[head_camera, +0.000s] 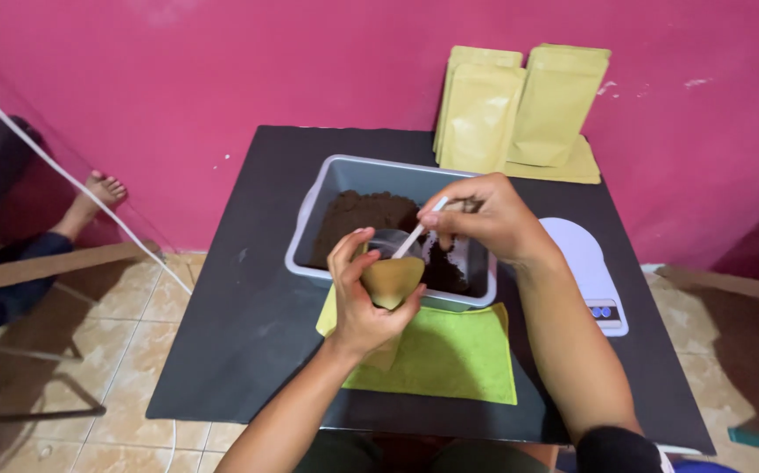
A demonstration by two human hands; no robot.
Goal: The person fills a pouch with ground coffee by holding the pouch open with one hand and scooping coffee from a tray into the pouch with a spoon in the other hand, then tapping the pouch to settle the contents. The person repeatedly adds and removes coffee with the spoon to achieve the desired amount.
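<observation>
Fingers of the left hand (371, 298) wrap a tan pouch (393, 278), held open above the green cloth (449, 355). It looks light and limp, best gripped near its mouth. Beyond, the right hand (484, 219) pinches a white spoon (416, 233) over the grey tub (344, 171) of dark powder (358, 219).

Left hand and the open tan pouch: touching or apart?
Touching. The head view shows the left hand wrapped around the tan pouch, fingers and thumb pressing its sides, above the grey tub.

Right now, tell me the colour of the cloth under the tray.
The cloth is lime green, clearest in the head view.
</observation>
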